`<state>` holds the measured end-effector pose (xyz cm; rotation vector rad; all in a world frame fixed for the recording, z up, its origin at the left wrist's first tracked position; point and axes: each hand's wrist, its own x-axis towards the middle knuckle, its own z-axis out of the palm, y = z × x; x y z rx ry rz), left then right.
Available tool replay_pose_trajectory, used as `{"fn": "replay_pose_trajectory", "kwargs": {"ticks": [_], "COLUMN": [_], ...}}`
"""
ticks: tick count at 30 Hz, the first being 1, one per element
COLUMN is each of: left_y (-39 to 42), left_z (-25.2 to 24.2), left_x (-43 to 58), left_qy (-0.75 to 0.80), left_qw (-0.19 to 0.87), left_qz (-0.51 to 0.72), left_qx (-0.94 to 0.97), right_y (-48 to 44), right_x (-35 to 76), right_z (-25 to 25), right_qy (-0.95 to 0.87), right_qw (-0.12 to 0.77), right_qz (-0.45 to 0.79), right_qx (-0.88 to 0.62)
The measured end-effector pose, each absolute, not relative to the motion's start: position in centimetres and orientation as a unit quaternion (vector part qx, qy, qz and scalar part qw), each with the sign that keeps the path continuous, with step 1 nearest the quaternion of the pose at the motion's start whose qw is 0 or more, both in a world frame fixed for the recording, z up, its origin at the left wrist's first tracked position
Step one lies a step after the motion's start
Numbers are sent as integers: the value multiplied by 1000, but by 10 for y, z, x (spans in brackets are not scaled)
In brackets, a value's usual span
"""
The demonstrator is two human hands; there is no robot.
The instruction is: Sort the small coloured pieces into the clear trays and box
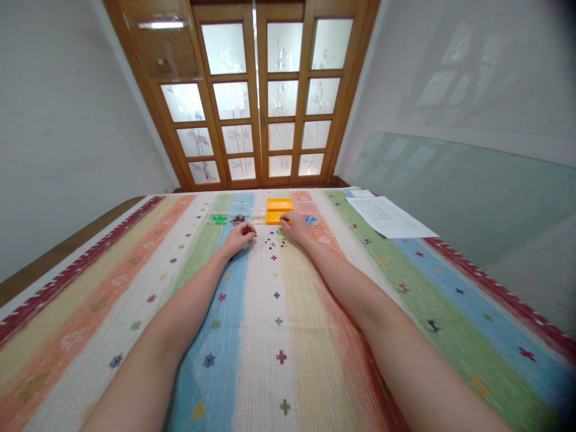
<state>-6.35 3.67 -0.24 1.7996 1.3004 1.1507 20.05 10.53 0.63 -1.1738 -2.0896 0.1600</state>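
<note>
My left hand (240, 237) rests low over the cloth with thumb and fingertips pinched together; whatever they hold, if anything, is too small to make out. My right hand (296, 228) reaches to the front of an open yellow box (279, 204), fingers closed near its lower tray, their tips too small to read. Between the hands lie several small red and green pieces (276, 243) scattered on the cloth. Behind my left hand are clear boxes, one with green pieces (219, 219), one with dark red pieces (237, 219). Blue pieces (310, 220) sit beyond my right hand.
A striped, patterned tablecloth (261, 336) covers the table. Printed white paper (389, 216) lies at the right. A greenish glass panel (472, 192) leans along the right wall. Wooden doors with glass panes (263, 96) stand beyond the far edge.
</note>
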Motion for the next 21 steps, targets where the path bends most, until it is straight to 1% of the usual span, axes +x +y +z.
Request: {"fn": "replay_pose_trajectory", "kwargs": {"ticks": [2,8,14,19,21], "left_y": [40,47,56,66,68], "left_z": [-2,0,-3,-4,-6], "left_x": [-65,-77,-92,-96,-96], "left_qy": [512,565,568,564,565], "left_qw": [325,316,319,358,355], "left_qz": [472,526,583,562,547], "left_qx": [640,552,486,488,505], "right_y": [103,97,99,97,95], "right_x": [199,193,187,184,185], "right_z": [9,12,4,3,5], "right_qy": [-816,-837,-853,-853,-852], "right_qw": [357,326,308,306,310], "right_qz": [64,71,70,77,81], "right_qx": [-450,-433,-415,-415,-414]}}
